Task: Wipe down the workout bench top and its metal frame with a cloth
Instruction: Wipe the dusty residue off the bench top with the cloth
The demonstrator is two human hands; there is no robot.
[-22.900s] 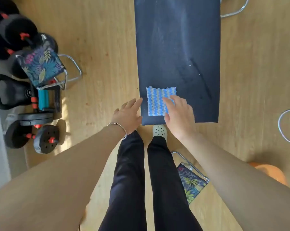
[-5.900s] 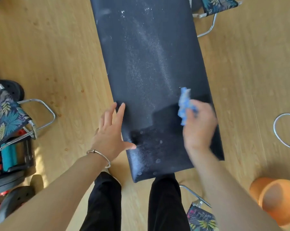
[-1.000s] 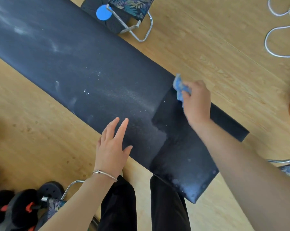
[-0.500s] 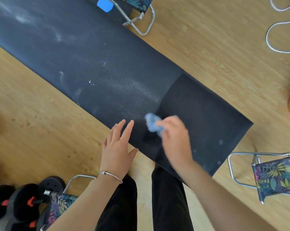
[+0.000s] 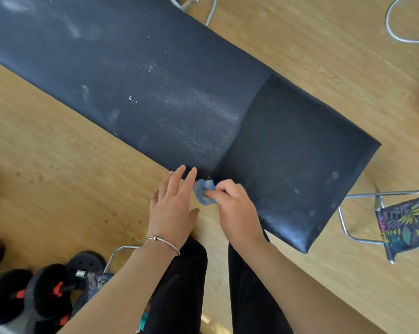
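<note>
Blurred cloth [image 5: 205, 195] partly under right hand [image 5: 237, 213]

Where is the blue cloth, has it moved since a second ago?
Yes. The cloth, in the right hand, crossed the bench top from its far edge to its near edge.

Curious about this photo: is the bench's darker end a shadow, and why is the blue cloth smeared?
Head view: likely no shadow; the darker end of the bench top looks wiped, the paler stretch dusty. Head view: the cloth and right hand are blurred by motion. Head view: a faint sheen edges the bench's end.
</note>
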